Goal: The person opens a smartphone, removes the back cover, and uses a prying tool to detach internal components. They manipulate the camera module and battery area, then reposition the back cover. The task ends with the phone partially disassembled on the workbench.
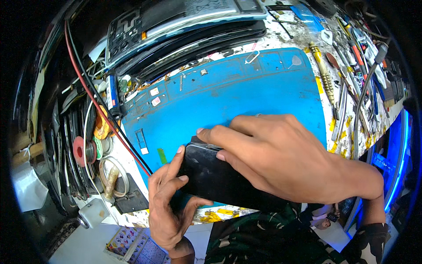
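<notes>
A black smartphone (205, 177) is tilted up above the near part of a blue work mat (277, 99). My left hand (169, 200) grips it from the left, with fingers along its side edge and the thumb side below. Over its upper edge reaches my right hand (281, 154), closed in a pinch between index finger and thumb. A thin dark grey piece (198, 140) shows under the index fingertip at the phone's upper left corner; whether it is a separate tool or part of the phone, I cannot tell. My right hand covers the phone's right half.
Stacked phone parts (176, 48) stand behind the mat. Tweezers and screwdrivers lie on the right beside a yellow-handled tool (323, 72). At left are a solder spool (83, 150) and red and black cables (99, 110). Small metal parts and a green strip (161, 155) dot the mat.
</notes>
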Available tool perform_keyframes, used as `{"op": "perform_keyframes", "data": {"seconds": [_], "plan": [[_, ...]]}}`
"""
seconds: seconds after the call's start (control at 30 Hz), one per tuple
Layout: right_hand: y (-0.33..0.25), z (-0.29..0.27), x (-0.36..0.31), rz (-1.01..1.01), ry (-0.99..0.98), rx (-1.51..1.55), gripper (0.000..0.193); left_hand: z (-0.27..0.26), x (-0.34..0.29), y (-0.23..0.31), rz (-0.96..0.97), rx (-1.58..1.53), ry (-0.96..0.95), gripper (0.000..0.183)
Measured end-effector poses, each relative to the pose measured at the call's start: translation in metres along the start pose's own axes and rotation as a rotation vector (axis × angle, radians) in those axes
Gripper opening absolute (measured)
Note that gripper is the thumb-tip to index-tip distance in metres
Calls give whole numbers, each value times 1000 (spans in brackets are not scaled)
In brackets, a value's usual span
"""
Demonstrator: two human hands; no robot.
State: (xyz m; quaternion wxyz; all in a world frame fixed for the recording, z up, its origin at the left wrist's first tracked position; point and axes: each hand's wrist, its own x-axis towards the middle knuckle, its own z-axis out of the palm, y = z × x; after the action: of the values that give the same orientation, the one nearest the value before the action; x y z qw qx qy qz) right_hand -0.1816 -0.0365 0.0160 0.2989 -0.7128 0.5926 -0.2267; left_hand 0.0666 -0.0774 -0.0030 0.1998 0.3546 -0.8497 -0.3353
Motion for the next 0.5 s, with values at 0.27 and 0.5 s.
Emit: {"op": "perform_keyframes", "data": {"seconds": [0.27, 0.5], "plan": [[-7, -7, -26, 220, 46, 218, 28, 3, 4, -5, -37, -41, 109, 64], [-10, 13, -40, 246, 202, 170, 29, 1, 1, 24, -160, -183, 24, 101]]}}
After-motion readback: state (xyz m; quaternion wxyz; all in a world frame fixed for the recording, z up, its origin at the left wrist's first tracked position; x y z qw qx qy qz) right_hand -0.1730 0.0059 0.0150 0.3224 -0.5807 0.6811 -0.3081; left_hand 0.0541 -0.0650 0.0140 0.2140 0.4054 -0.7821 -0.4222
